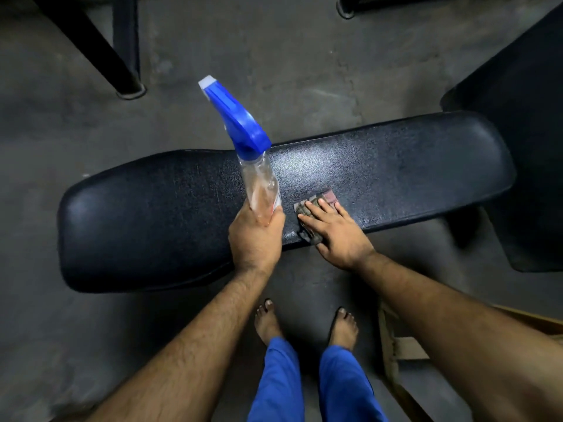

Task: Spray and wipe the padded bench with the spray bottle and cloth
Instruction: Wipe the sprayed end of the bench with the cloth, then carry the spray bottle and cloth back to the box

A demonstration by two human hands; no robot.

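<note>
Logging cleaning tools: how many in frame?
2. Spray bottle in the left hand; cloth flat under the right hand on the bench. Others may be out of view.

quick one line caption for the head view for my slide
Left hand holds a blue-topped spray bottle while the right hand presses a cloth on the black padded bench.

I see a long black padded tabletop [152, 214] running left to right over a grey concrete floor [274, 71], its textured skin catching a dull sheen toward the right. A small folded cloth [316, 202] lies flat near its front edge, right of centre.
</note>
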